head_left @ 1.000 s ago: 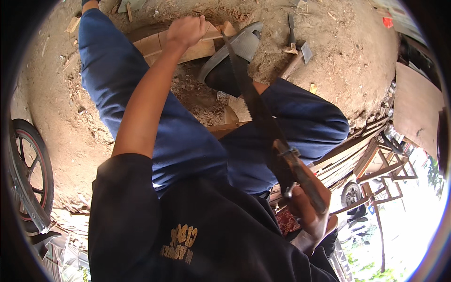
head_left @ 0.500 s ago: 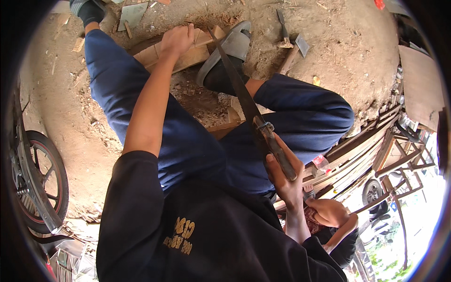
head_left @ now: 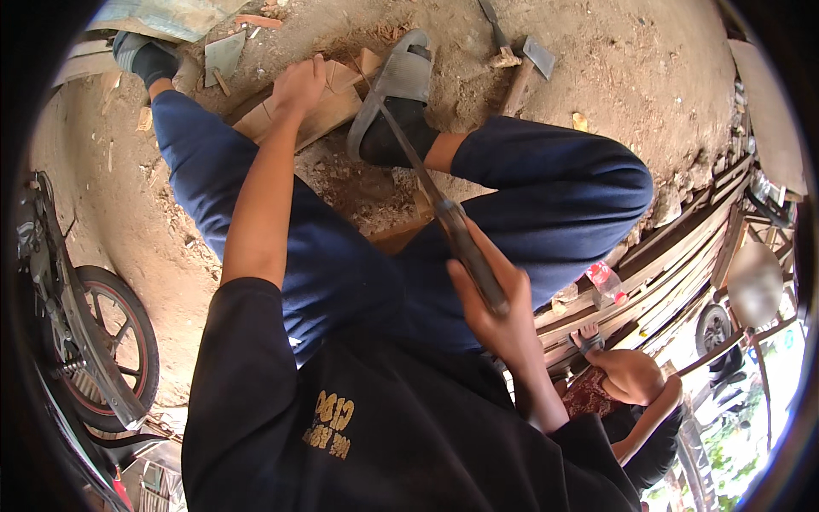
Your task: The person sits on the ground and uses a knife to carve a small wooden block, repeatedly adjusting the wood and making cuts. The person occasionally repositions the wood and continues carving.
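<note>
My right hand (head_left: pixel 495 299) grips the dark handle of a handsaw (head_left: pixel 405 147). Its narrow blade points away from me, and the far end overlaps the right end of a wooden block (head_left: pixel 333 113), beside my sandalled right foot (head_left: pixel 401 85). Whether the teeth are in the wood cannot be made out. On top of the block, which lies on the ground, my left hand (head_left: pixel 299 85) is closed over its upper edge, with the fingertips partly hidden. Several lines or cuts cross the block's upper face.
A chisel-like tool (head_left: pixel 496 32) and a hatchet-like tool (head_left: pixel 531 68) lie on the dirt beyond my right foot. Planks (head_left: pixel 674 264) are stacked at the right, with a plastic bottle (head_left: pixel 606 283) on them. Another person (head_left: pixel 627 392) sits at lower right; a motorbike wheel (head_left: pixel 111 341) stands at left.
My right hand and the saw have shifted left, and the blade now appears more edge-on. My left hand stays on the block. The whole view has turned slightly.
</note>
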Demonstrator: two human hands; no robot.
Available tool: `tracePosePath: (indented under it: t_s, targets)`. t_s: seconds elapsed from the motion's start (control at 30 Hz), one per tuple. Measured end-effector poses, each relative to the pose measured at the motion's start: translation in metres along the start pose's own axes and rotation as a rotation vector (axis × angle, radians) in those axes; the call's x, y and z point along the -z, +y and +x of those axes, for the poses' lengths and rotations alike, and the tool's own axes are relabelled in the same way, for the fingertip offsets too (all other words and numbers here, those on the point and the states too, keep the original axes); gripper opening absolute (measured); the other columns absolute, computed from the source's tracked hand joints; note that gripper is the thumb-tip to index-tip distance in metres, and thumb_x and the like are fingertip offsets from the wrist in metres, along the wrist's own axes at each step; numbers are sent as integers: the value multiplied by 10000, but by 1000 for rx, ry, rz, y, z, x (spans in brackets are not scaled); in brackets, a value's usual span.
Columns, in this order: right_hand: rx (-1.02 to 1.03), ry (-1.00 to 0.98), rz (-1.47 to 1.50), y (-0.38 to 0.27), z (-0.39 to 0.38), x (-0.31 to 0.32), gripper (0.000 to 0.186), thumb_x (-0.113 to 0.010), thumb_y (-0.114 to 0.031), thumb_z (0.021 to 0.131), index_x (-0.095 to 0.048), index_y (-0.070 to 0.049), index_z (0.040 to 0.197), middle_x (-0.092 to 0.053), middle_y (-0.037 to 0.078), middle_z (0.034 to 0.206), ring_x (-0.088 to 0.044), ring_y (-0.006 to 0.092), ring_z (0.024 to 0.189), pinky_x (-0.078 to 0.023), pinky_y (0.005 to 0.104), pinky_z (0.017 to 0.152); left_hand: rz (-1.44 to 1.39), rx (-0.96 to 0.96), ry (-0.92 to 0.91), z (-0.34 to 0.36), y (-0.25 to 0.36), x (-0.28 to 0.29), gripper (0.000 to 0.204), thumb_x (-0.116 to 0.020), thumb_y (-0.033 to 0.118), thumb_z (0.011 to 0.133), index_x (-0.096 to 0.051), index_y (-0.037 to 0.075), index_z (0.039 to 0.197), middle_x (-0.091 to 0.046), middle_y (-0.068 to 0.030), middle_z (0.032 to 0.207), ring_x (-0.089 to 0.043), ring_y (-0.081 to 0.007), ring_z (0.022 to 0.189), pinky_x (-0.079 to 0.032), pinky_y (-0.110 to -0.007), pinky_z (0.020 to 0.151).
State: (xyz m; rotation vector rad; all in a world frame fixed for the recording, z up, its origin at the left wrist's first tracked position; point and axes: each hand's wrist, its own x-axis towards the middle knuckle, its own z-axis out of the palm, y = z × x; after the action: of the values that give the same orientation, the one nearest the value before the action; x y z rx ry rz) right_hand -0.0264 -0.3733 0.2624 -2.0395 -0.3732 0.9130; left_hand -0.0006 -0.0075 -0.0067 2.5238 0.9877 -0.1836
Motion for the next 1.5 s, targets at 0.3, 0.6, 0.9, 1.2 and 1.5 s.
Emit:
tracePosePath:
  t_s: [0.3, 0.6, 0.9, 1.2, 1.5]
  targets:
    - [122, 33, 58, -1, -9, 6, 542, -642, -37, 914, -463, 47, 1419, -683, 293, 889, -686, 445, 841, -547, 384, 694, 75, 13, -7, -1, 10, 7, 623, -270, 420, 1038, -717, -11, 981, -686, -267, 1056, -636, -455, 1022, -466, -523, 966]
    - [38, 58, 131, -16, -10, 5, 543, -645, -81, 903, -480, 19, 1410, -651, 293, 777, -658, 460, 744, -529, 470, 675, 93, -11, 32, 6, -2, -2, 633, -282, 430, 1039, -726, -10, 945, -684, -284, 1032, -644, -474, 989, -480, -550, 930]
    - [-20, -34, 48, -27, -22, 18, 555, -631, -74, 900, -438, 73, 1399, -662, 308, 813, -652, 483, 728, -545, 488, 690, 154, 6, 77, 5, -10, -9, 625, -278, 444, 1042, -734, 20, 988, -701, -265, 1018, -652, -475, 991, -464, -552, 944]
    - [64, 24, 95, -20, -10, 13, 473, -665, -54, 919, -518, 79, 1349, -689, 272, 951, -733, 235, 900, -534, 320, 775, -14, -66, 262, -32, -59, -1, 535, -369, 546, 1023, -621, 138, 1259, -626, -165, 1278, -544, -378, 1216, -373, -557, 1028]
    - [148, 61, 66, 0, -6, 0, 445, -658, -71, 913, -535, 76, 1314, -683, 294, 944, -665, 385, 876, -540, 398, 754, 66, 2, 88, -58, -34, 2, 691, -358, 645, 992, -453, 126, 1439, -489, -194, 1453, -393, -362, 1390, -188, -641, 1135]
